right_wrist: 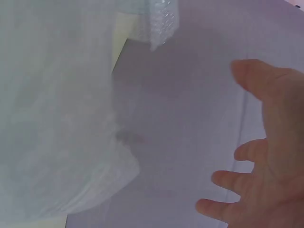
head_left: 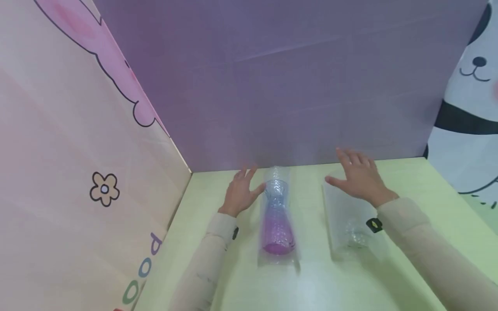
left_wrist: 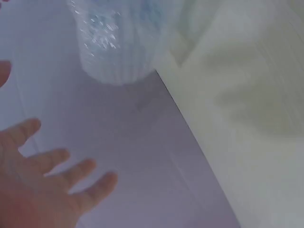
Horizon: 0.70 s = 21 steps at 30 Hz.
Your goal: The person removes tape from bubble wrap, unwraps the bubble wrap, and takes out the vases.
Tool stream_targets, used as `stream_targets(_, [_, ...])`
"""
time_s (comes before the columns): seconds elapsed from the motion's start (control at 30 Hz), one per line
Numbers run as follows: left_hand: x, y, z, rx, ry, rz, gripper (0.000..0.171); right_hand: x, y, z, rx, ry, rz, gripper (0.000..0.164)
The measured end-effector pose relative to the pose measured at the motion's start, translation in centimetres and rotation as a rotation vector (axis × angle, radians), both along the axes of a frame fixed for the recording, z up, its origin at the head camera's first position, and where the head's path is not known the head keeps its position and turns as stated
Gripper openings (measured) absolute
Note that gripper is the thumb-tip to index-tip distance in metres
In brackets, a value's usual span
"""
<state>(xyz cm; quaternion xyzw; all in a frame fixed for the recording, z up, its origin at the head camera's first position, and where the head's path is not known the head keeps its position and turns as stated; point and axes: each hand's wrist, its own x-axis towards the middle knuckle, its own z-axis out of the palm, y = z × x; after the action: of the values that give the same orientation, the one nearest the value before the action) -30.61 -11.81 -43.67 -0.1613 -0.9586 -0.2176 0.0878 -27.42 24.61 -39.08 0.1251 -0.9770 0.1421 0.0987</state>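
Note:
A vase-shaped vessel (head_left: 278,224), blue at the neck and purple at the base, lies in bubble wrap left of centre in the head view. My left hand (head_left: 239,193) hovers beside its neck with fingers spread and the thumb tip close to the wrap. The wrapped end (left_wrist: 118,52) shows above the fingers in the left wrist view. To the right lies a milky, translucent wrapped packet (head_left: 339,216) with a clear rounded shape near its lower end. Above it my right hand (head_left: 361,179) holds nothing, its fingers apart. In the right wrist view the packet (right_wrist: 57,123) fills the left side.
Both items lie on a pale yellow-green table (head_left: 311,285). A purple-grey wall panel (head_left: 292,86) rises at its back edge. A pink panel with a flower drawing (head_left: 104,189) stands on the left, and a panda panel (head_left: 467,116) on the right.

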Motion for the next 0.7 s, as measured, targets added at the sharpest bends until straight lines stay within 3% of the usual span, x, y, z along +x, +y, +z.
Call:
stream_targets(0.17, [0.7, 0.7, -0.7, 0.107, -0.105, -0.105, 0.057, 0.4, -1.3, 0.1, -0.047, -0.065, 0.045, 0.091])
stream_targets(0.33, [1.6, 1.2, -1.5, 0.183, -0.167, -0.168, 0.043, 0.7, -2.6, -0.3, -0.132, -0.136, 0.090, 0.085])
stream_targets(0.53, [2.4, 1.4, -2.3, 0.201, -0.223, -0.203, 0.046, 1.6, -4.3, -0.8, -0.194, -0.170, 0.127, 0.081])
stream_targets(0.7, [2.8, 1.5, -2.6, 0.203, -0.260, -0.184, 0.056, 2.3, -5.7, -0.9, -0.216, -0.191, 0.133, 0.082])
